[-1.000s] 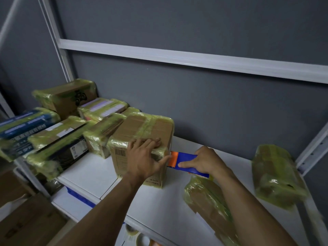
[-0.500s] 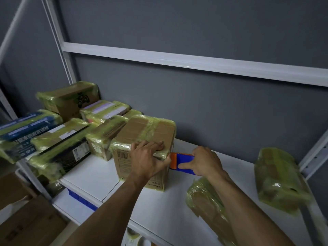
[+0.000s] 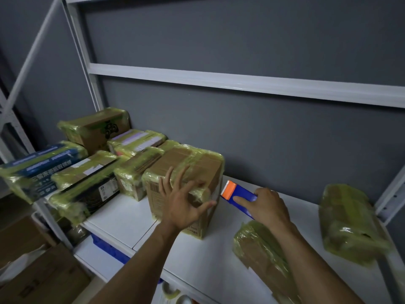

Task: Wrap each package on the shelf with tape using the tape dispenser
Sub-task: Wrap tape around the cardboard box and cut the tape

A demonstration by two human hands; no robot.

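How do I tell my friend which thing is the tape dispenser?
Look at the white shelf and find the tall brown box in its middle, behind the left hand. Right of that box, the right hand holds the tape dispenser. It alone is blue with an orange end; its neighbours are packages in yellowish tape.

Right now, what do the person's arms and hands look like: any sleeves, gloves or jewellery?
No gloves, rings or markings show on the left hand or right hand. The left forearm and right forearm are bare to the frame's edge: no sleeve, watch or band.
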